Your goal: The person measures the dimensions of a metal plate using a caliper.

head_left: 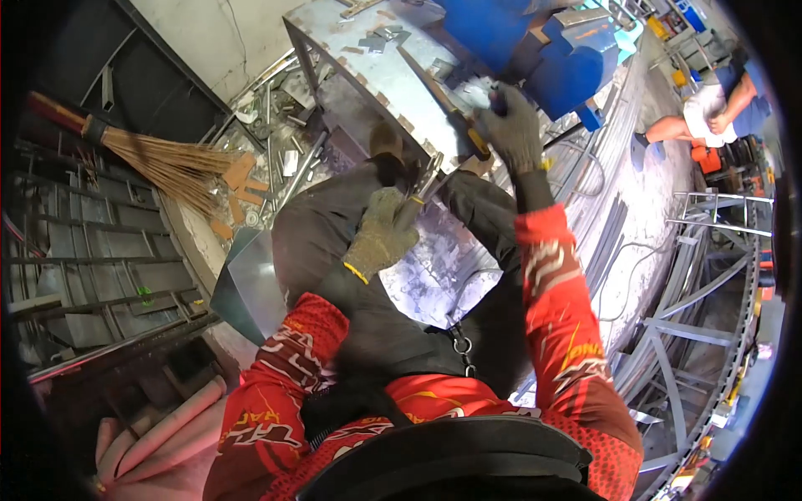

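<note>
My left hand (380,238), in a grey knit glove with a yellow cuff edge, is closed around a slim metal hand tool (428,179) whose exact kind I cannot make out. The tool's tip points up toward the metal worktable (368,71). My right hand (514,132), also gloved, is at the table's near edge with its fingers curled. What it holds is hidden. Just left of it lies a long narrow metal strip (430,79) that ends in a yellow and black part (478,140). Small metal plates (384,37) rest on the tabletop.
Blue equipment (572,67) stands beyond my right hand. A straw broom (159,163) and metal scraps (288,159) are at the left. Long metal bars (622,242) and a steel frame (697,334) lie at the right. Another person (710,113) is at the upper right.
</note>
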Demonstrator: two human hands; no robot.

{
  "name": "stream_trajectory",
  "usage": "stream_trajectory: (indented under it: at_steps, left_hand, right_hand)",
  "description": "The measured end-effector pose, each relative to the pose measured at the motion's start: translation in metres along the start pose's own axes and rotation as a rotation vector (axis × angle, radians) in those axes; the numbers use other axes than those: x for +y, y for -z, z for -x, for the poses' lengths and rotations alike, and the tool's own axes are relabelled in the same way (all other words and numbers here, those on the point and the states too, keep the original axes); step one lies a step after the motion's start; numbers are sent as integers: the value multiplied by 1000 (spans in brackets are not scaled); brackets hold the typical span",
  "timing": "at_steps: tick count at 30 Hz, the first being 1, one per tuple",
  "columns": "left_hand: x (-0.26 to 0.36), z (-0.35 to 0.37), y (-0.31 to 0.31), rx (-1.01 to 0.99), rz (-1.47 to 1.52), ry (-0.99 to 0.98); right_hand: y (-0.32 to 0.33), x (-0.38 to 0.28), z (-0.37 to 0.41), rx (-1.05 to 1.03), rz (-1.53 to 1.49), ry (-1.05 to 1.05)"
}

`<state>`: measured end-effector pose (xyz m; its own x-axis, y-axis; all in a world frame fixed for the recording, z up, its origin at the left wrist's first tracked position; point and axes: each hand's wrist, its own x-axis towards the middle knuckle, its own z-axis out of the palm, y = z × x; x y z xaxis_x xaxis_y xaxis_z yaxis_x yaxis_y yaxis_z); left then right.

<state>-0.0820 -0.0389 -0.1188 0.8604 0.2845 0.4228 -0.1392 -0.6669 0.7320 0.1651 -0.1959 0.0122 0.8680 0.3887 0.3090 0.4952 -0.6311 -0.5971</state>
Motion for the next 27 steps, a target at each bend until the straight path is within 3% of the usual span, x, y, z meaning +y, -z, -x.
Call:
stream_trajectory:
  at_steps: [3,5,8,11,14,18,21,23,27]
  left_hand:
    - [8,-11,10,-174,-69,-79]
    - [15,-20,15,-374,139,264]
    - [18,-18,15,-282,159,238]
    - [41,-30,30,-470,180,290]
    - [46,-29,28,-532,166,336]
    - [41,-23,22,-476,228,252]
    - [35,-22,23,-548,282,356]
    - [24,-18,16,-481,124,182]
    - [35,-18,18,-491,304,203]
  right_hand:
    - [-16,-6,73,39,-190,-42]
    - [-29,-7,102,32,-201,-120]
    - [-43,-7,117,154,-229,-56]
    - [-43,-9,111,127,-177,-73]
    - [-40,-13,111,156,-218,-38]
    - [-41,-5,116,62,-186,-72]
    - [-37,-14,121,52,-285,-100]
    - [-43,-10,122,72,-282,-68]
    - [-46,-7,123,42,-287,-78]
